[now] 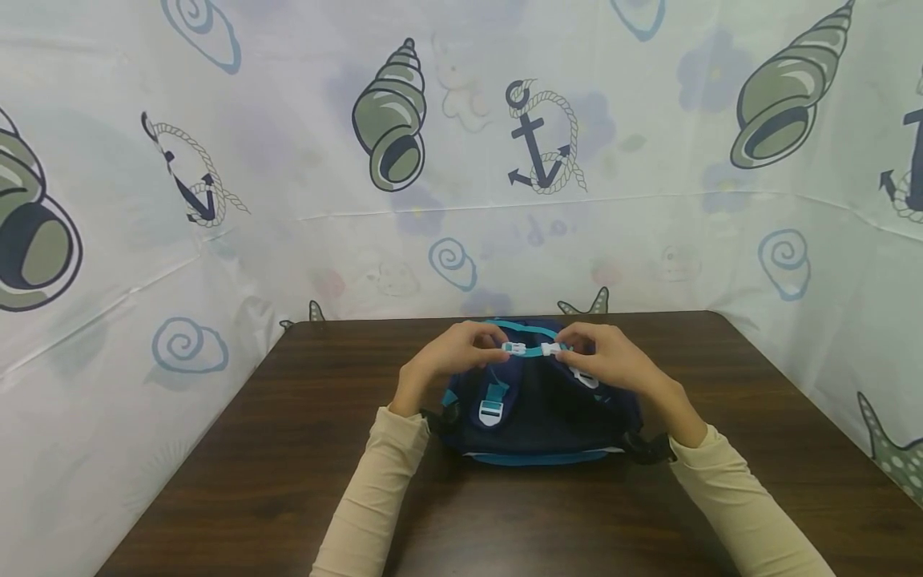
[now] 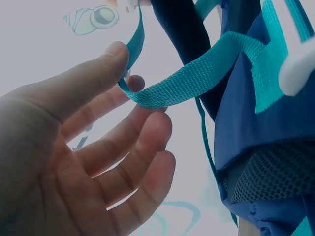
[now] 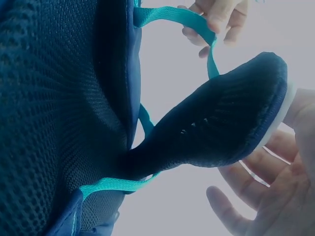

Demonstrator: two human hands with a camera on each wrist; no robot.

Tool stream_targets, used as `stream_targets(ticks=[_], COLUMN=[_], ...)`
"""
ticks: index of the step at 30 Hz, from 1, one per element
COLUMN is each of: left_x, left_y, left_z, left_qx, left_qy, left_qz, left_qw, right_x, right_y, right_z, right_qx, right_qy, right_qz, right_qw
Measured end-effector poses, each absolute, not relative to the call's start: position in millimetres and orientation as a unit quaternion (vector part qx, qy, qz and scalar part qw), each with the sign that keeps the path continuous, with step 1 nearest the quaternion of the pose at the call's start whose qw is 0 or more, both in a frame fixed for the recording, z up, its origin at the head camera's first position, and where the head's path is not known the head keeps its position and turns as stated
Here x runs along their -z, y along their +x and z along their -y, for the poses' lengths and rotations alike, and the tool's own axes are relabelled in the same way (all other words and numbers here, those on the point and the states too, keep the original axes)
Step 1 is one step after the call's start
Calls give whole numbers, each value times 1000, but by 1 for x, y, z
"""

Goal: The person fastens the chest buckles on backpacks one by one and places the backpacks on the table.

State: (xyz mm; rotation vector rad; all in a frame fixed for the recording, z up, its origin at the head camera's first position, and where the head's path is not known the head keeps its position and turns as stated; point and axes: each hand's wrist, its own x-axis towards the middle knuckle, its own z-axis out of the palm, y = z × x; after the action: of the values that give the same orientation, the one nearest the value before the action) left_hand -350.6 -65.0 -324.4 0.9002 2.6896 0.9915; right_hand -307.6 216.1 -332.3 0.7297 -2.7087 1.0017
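Note:
A navy backpack (image 1: 537, 433) with teal webbing lies on the table, straps facing up. Above it, my left hand (image 1: 456, 353) pinches one white buckle piece (image 1: 514, 348) between thumb and fingers. My right hand (image 1: 616, 357) pinches a second white buckle piece (image 1: 551, 349), close to the first. A short teal strap (image 1: 534, 353) runs between the two pieces. In the left wrist view, thumb and index finger hold the teal webbing (image 2: 187, 81) while the other fingers spread loosely. A padded shoulder strap (image 3: 226, 113) hides the right fingertips in the right wrist view.
White strap adjusters (image 1: 491, 413) sit on the shoulder straps. Dark side straps (image 1: 645, 449) stick out at the backpack's lower corners. The brown wooden table (image 1: 288, 449) meets a white curtain (image 1: 461, 240) printed with shells and anchors at its back and sides.

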Motion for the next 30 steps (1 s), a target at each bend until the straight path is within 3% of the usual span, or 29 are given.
stream_targets(ticks=[30], left_x=[326], left_y=[-351], left_z=[49], left_qx=[-321], left_qy=[349], left_qz=[-879], left_qw=[42], right_x=[333], right_y=[-307], right_z=[-214], right_qx=[-335], right_qy=[256], right_qz=[903], right_qw=[85])
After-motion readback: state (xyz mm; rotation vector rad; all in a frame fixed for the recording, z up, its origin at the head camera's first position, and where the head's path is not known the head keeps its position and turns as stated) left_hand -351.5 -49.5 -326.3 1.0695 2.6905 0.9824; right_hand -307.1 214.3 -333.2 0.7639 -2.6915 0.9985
